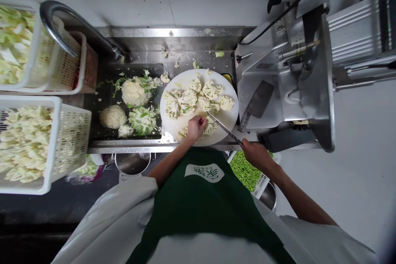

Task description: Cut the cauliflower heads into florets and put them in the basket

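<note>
On a round white cutting board (168, 121) lie several cauliflower pieces (188, 99). My left hand (196, 128) is closed over the board's near side, fingers curled. Whatever they grip is hidden, but a cauliflower piece (210, 126) sits right beside them. A knife (224, 127) is held by its handle in my right hand (255, 154). Its narrow blade points up and left across that piece, the tip close to the left hand's fingers. Left of the board, the sink basin holds whole cauliflower heads (135, 93) with green leaf scraps.
White baskets of cut cauliflower (57, 148) and of leaves (31, 66) stand at the left, near a curved faucet (74, 20). To the right, a cleaver (261, 99) lies on a metal slicing machine (318, 86). Below the counter is a basket of chopped greens (246, 171).
</note>
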The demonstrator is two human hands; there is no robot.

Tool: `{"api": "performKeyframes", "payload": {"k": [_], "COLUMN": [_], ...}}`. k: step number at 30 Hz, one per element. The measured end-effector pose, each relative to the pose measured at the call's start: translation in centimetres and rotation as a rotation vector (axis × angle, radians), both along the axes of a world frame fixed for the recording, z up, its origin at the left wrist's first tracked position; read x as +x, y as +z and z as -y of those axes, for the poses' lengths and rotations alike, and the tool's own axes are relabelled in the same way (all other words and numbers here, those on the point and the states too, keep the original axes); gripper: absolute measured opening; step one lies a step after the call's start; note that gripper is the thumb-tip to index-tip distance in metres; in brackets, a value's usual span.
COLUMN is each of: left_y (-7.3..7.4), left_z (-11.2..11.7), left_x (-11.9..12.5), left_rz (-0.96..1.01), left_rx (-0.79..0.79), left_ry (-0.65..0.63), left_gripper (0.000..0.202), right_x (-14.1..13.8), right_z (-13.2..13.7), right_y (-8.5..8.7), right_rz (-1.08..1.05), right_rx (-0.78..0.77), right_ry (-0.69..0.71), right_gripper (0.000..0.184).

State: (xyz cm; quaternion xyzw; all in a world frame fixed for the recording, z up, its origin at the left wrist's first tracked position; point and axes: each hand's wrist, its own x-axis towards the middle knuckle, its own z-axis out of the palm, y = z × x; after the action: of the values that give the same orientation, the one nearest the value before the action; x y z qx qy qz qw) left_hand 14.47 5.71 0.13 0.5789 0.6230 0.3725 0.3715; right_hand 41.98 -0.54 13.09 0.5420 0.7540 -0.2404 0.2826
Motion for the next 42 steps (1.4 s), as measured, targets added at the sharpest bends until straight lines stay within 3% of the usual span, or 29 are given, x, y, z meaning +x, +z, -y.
{"api": "performKeyframes", "payload": {"k": [7,12,16,21,26,34,42], "left_y": [0.2,0.8,0.6,0.9,1.0,0.3,-0.4], "left_z": [-0.1,-1.7,-3.1,-3.1,-3.2,-3.1,-3.1], "left_x": [-0.8,-1.1,0.5,2.3,2.5,2.3,2.1], "left_rz": [-0.021,-0.06,-0.066,-0.011,-0.024,-0.076,-0.105], "left_rx": [0.027,0.145,0.107,0.104,0.097,0.131,0.174], "left_ry": [-0.023,0.009,-0.038,-0.11,-0.118,-0.132,-0.095], "left_gripper": [0.022,0.021,0.021,0.012,0.015,0.016,0.012], "right_x": [-1.2,0.6,0.6,-0.3,-0.2,-0.5,1.6], "right_z": [-2.3,-0.8,0.8,1.5,1.8,-0.7,-0.3], "right_y": [-1.1,0.1,0.5,-0.2,-0.7,-3.0,-0.4], "right_rz": [-0.008,-0.075,-0.024,-0.013,0.028,0.054,0.007], "right_rx": [-0.033,0.036,0.127,0.165,0.108,0.011,0.094], "right_ry": [0.012,-0.076,-0.213,-0.218,-0.211,-0.196,-0.113], "right_gripper": [0.032,0.03,0.029,0.029,0.027,0.03,0.033]}}
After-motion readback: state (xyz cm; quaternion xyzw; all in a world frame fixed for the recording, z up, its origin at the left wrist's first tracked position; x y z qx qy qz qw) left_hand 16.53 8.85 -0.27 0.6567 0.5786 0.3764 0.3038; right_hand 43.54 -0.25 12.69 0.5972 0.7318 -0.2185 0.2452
